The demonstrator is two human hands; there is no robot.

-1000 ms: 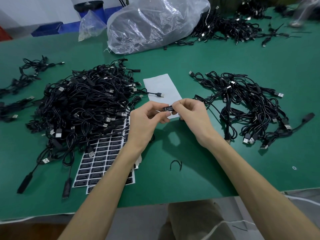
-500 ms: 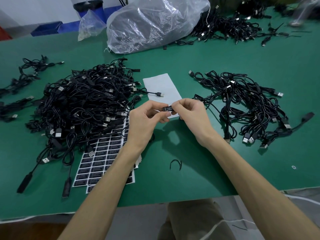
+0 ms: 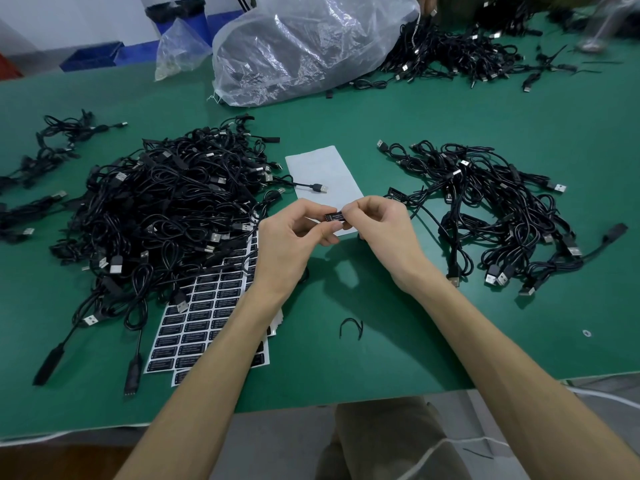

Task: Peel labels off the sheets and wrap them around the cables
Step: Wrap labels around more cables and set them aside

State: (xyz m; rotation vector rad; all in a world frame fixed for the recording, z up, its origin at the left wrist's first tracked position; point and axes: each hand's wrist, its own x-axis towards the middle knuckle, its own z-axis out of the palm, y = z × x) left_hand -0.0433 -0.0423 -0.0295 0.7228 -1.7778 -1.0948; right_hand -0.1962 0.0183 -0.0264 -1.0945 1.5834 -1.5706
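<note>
Label, black, is being pinched from both ends, raised above the green table, in front of the near edge of a blank white backing sheet. Its left end is being held between the thumb and fingertips of the left hand; its right end is being gripped by the thumb and forefinger of the right hand. Both grips are narrow, closed on the label; the other fingers are being kept curled in. Both forearms are being held out over the near table edge, wrists converging at centre. A thin black cable is being led from beside the right hand to the right cable pile; whether the label is wrapped round it cannot be told. Printed label sheets are lying under the left forearm, partly being covered by the large cable pile. A clear plastic bag is sitting at the far side.
</note>
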